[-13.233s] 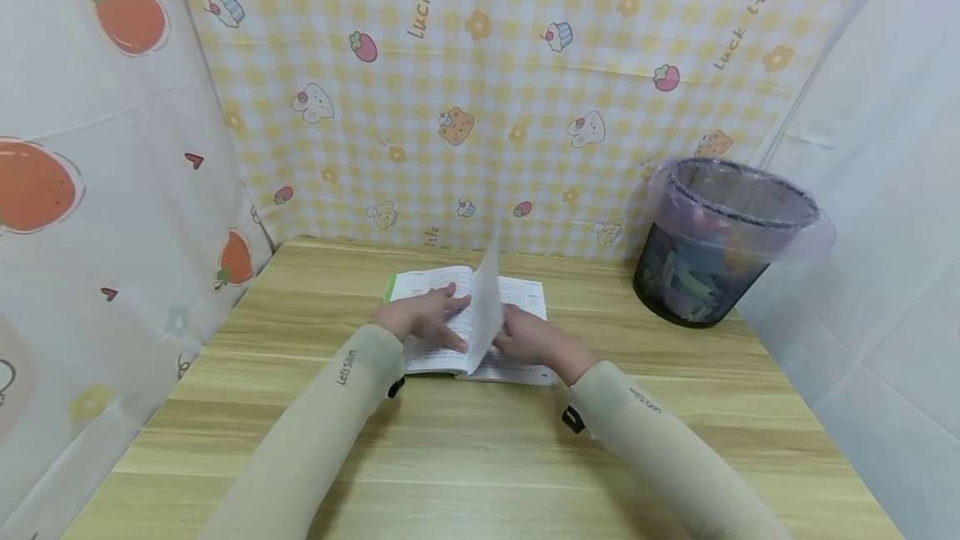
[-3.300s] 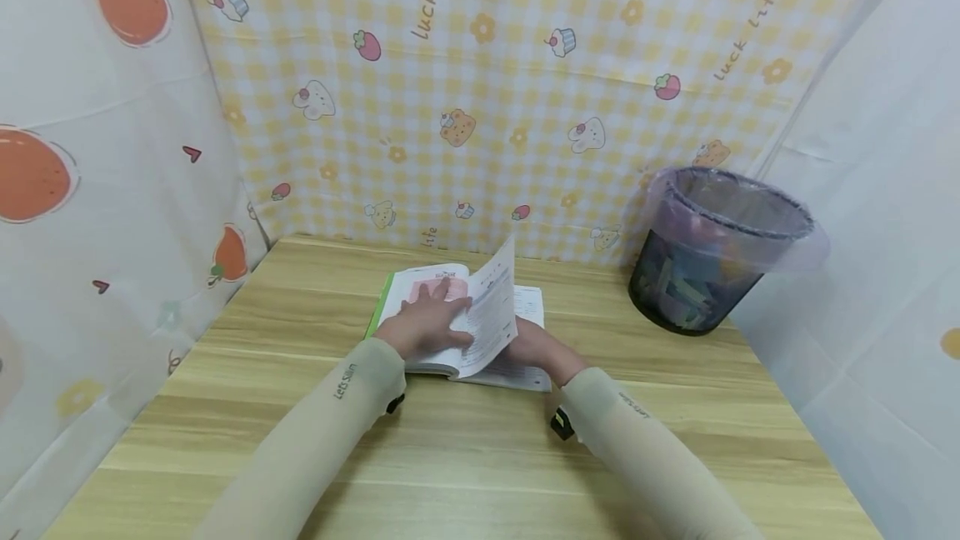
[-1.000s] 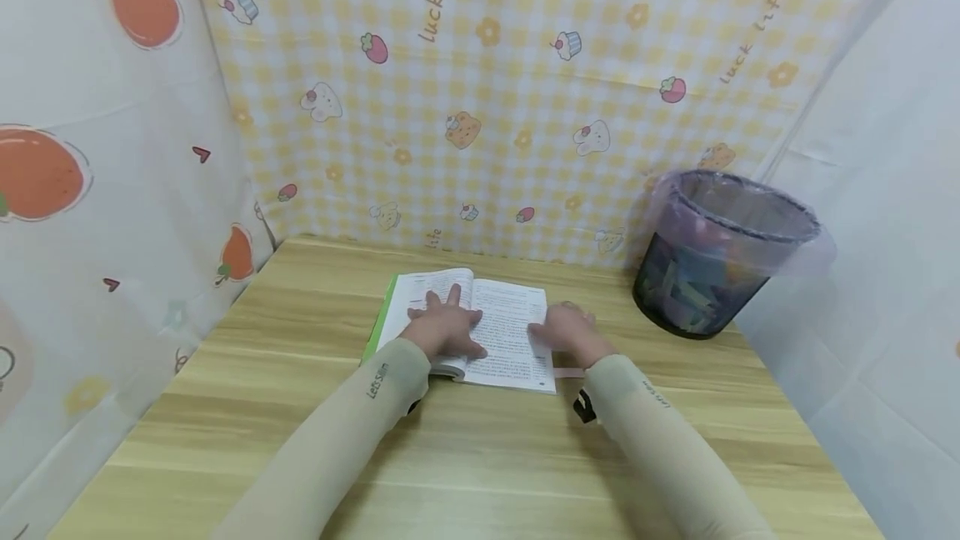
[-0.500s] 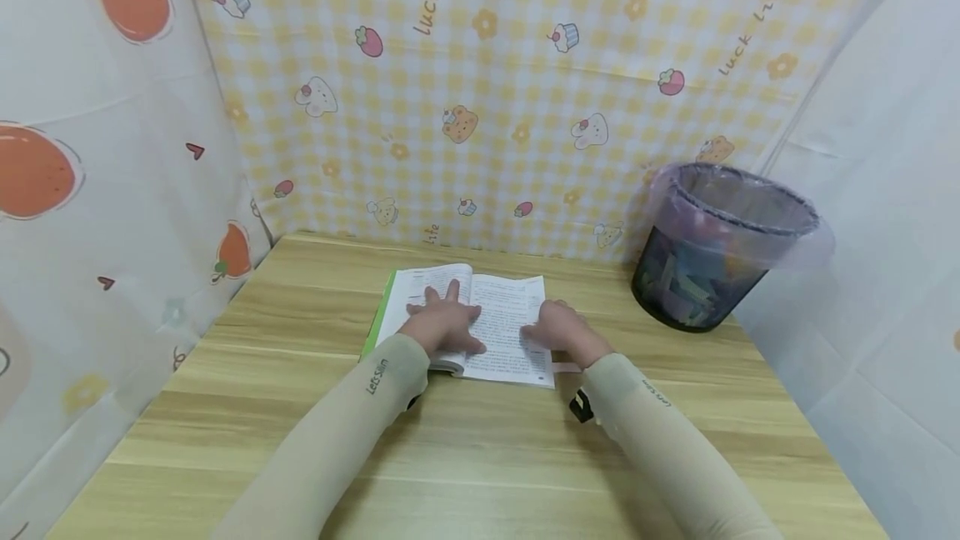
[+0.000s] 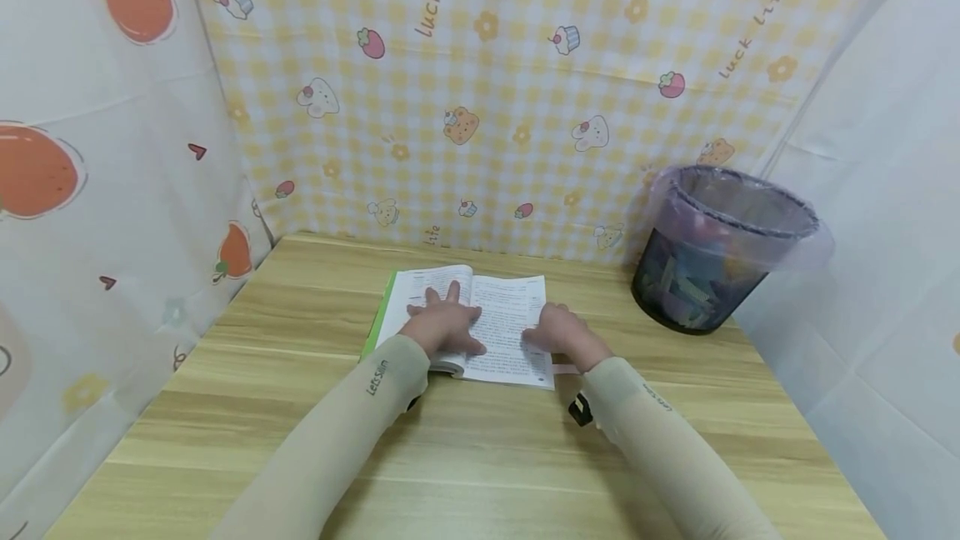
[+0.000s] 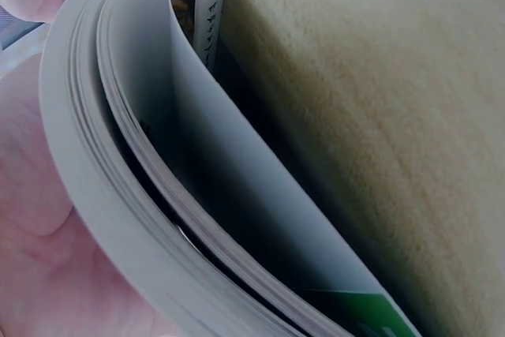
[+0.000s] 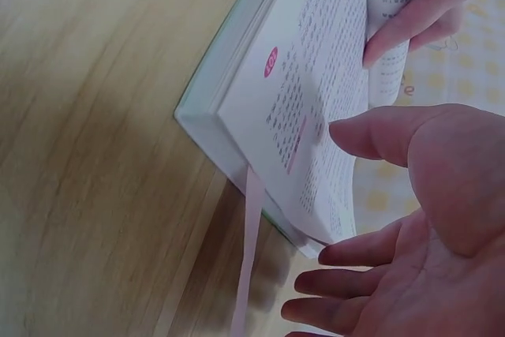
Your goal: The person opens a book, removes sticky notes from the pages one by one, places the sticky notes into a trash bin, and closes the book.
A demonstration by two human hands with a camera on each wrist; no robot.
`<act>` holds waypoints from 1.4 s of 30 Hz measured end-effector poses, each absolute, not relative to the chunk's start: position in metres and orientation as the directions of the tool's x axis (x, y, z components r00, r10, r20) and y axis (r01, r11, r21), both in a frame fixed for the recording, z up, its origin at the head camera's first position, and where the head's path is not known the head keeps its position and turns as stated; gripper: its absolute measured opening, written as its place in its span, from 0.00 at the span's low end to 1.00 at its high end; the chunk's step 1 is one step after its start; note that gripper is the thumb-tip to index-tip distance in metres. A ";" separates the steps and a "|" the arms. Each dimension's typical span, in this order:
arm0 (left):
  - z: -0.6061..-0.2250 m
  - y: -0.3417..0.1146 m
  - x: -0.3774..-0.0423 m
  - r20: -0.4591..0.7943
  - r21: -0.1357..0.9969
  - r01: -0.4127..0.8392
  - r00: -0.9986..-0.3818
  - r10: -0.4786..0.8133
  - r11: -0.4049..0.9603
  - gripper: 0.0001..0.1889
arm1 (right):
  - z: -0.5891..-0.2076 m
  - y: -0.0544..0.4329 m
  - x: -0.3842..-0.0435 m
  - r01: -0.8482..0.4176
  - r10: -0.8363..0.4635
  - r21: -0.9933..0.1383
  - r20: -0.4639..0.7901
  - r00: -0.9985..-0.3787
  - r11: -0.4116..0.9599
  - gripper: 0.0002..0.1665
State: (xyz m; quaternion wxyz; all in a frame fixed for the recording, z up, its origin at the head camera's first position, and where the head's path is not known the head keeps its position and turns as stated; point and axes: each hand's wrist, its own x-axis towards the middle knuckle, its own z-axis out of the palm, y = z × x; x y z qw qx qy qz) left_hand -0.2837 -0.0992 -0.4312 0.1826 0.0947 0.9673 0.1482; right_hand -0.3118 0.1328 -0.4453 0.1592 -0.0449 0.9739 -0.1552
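An open book with printed pages and a green cover edge lies on the wooden table. My left hand rests spread on its left page, near the spine; the left wrist view shows the thick, curved block of pages beside the palm. At the book's right edge is my right hand, thumb over the right page and fingers at the outer edge, where the page corner curls up a little. Thumb and fingers stand apart in the right wrist view. A pink ribbon bookmark hangs out of the book onto the table.
A black bin lined with a translucent purple bag stands at the table's back right. Behind the table hangs a yellow checked curtain; white cloth walls close in both sides.
The leaf standing upright several seconds ago now lies down, and my right hand has moved from behind it to the right edge. Over the last second the page's far corner has risen slightly.
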 end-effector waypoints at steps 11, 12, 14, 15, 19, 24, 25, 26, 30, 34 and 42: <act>-0.431 -0.099 -0.282 -0.335 0.317 0.134 -0.910 0.243 0.939 0.43 | -0.448 0.129 -0.308 -0.043 -0.141 -0.319 -0.292 -0.946 0.947 0.31; -0.431 -0.099 -0.282 -0.336 0.318 0.134 -0.910 0.243 0.939 0.43 | -0.449 0.128 -0.308 -0.040 -0.138 -0.322 -0.289 -0.947 0.946 0.33; -0.432 -0.099 -0.282 -0.339 0.321 0.132 -0.909 0.244 0.938 0.43 | -0.449 0.127 -0.307 -0.036 -0.133 -0.336 -0.272 -0.953 0.941 0.38; -0.432 -0.099 -0.282 -0.340 0.321 0.132 -0.908 0.244 0.938 0.43 | -0.449 0.127 -0.307 -0.037 -0.133 -0.346 -0.258 -0.957 0.938 0.41; -0.432 -0.099 -0.283 -0.340 0.320 0.133 -0.908 0.244 0.938 0.43 | -0.443 0.123 -0.306 -0.069 -0.153 -0.421 -0.169 -0.974 0.904 0.46; -0.432 -0.099 -0.285 -0.333 0.326 0.126 -0.912 0.238 0.937 0.42 | -0.430 0.118 -0.306 -0.084 -0.174 -0.526 -0.124 -0.977 0.846 0.44; -0.432 -0.099 -0.285 -0.334 0.327 0.125 -0.912 0.238 0.937 0.42 | -0.428 0.117 -0.306 -0.084 -0.179 -0.529 -0.132 -0.975 0.844 0.43; -0.432 -0.099 -0.285 -0.334 0.327 0.125 -0.912 0.238 0.937 0.42 | -0.426 0.117 -0.306 -0.082 -0.179 -0.514 -0.143 -0.973 0.854 0.42; -0.432 -0.099 -0.285 -0.336 0.327 0.125 -0.911 0.239 0.937 0.43 | -0.429 0.120 -0.306 -0.089 -0.171 -0.366 -0.199 -0.965 0.926 0.35; -0.431 -0.099 -0.284 -0.339 0.333 0.124 -0.910 0.241 0.935 0.43 | -0.438 0.125 -0.306 -0.079 -0.154 -0.278 -0.260 -0.953 0.957 0.30; -0.431 -0.099 -0.284 -0.329 0.325 0.136 -0.912 0.247 0.936 0.43 | -0.433 0.125 -0.309 -0.054 -0.196 -0.599 -0.174 -0.965 0.799 0.43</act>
